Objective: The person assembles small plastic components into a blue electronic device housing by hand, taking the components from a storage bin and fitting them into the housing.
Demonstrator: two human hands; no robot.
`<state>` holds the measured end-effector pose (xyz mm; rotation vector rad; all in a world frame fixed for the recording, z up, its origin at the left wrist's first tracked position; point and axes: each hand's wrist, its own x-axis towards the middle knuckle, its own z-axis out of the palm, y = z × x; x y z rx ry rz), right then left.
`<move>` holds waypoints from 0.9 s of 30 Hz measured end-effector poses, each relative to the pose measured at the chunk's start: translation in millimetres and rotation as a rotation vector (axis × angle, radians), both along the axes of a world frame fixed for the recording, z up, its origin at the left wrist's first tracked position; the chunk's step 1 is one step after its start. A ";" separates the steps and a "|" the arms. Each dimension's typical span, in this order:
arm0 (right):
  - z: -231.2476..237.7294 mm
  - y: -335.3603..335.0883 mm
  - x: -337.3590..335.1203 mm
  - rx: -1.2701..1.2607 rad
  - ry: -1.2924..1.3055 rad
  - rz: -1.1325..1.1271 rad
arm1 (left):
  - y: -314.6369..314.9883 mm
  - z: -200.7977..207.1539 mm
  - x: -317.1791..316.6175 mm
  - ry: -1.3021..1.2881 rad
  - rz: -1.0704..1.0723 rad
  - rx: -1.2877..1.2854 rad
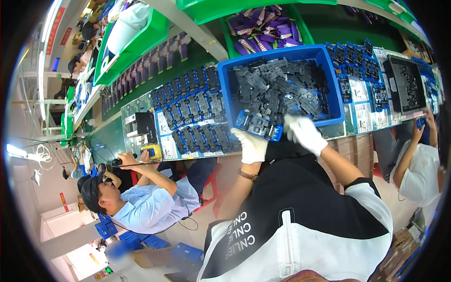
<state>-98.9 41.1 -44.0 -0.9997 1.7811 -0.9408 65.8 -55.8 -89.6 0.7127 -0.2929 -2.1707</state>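
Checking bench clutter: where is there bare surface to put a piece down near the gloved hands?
Little bare room: a green strip of bench left of the black device. Rows of blue-and-black parts crowd the space left of the blue bin; left hand and right hand fill its front edge.

A long workbench with a green top (329, 23) runs from ten o'clock across to two o'clock, its edge bending with the lens. Green plastic bins (136, 42) sit on a raised shelf above it at eleven and twelve o'clock. Fluorescent tube lights (49, 21) glow at ten o'clock beside red wall banners (55, 28). At nine o'clock a bright lamp (14, 150) shines against a pale wall (28, 188). A red chair (213, 181) stands near centre. Blue crates (141, 239) rest on the pale floor at seven o'clock, and cardboard boxes (399, 254) lie at four o'clock.
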 end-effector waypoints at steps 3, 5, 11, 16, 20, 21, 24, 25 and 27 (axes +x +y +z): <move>-44.3 -47.2 -33.8 -0.199 0.546 -0.173 | -5.1 4.3 25.8 0.030 0.047 0.044; -86.7 -78.9 -61.5 -0.058 0.848 -0.303 | -6.3 9.1 34.2 0.022 0.035 0.033; -112.1 -112.3 -83.5 0.340 0.791 -0.045 | 0.1 32.4 45.3 -0.025 0.098 0.132; -99.9 -64.2 -89.2 0.188 0.737 -0.192 | 5.4 42.4 59.9 0.084 -0.015 0.158; -83.1 -19.4 -98.6 0.089 0.623 -0.364 | 7.2 56.3 49.2 0.051 -0.131 0.125; -78.6 -10.6 -101.4 0.086 0.627 -0.403 | 6.7 58.2 45.9 0.045 -0.176 0.099; -68.4 6.5 -99.2 -0.050 0.471 -0.531 | 9.9 66.5 34.9 0.067 -0.245 0.075; -62.3 12.5 -97.3 -0.130 0.391 -0.554 | 10.7 71.3 30.5 0.081 -0.272 0.077; -13.3 12.7 -68.7 -0.162 0.010 -0.515 | 11.7 75.1 25.3 0.099 -0.298 0.096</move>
